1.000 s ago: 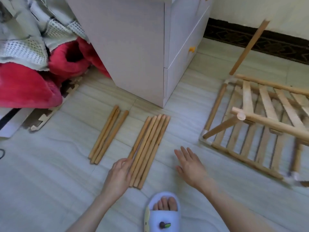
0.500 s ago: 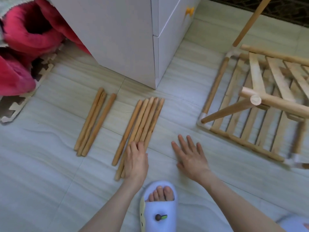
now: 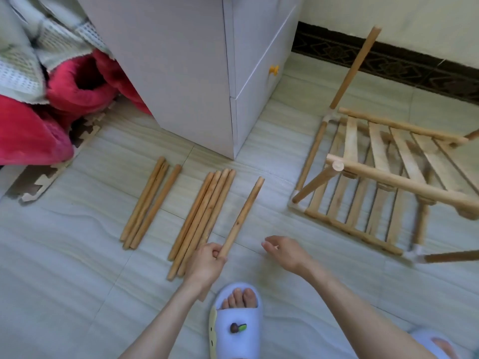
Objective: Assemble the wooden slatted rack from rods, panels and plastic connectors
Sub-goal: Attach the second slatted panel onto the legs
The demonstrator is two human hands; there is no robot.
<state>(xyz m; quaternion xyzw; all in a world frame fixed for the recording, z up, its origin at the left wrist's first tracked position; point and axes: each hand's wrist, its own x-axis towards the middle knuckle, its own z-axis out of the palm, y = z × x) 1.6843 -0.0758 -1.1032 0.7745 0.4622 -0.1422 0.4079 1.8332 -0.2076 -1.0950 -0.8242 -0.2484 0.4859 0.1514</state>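
On a pale tiled floor [image 3: 64, 294] beside a white drawer cabinet [image 3: 181, 73], rack-building under way. Left hand [image 3: 206, 265] curled around the near end of one wooden rod [image 3: 242, 217], far end angled up and away, apart from the bundle of rods [image 3: 204, 216] lying just to its left. Right hand [image 3: 287, 252] hovering near, fingers loosely bent, holding nothing. Farther left, a second group of rods [image 3: 149, 203]. To the right, the part-built slatted rack [image 3: 383, 182] on its side, white plastic connectors [image 3: 298, 203] at its corners. Rod apparently light, stiff and smooth: an easy one-hand lift, though likely to swing when held at the tip. Probably steadier taken nearer mid-length, or with the free hand guiding the far end into a connector socket. Blue slipper [image 3: 236, 320] in the foreground.
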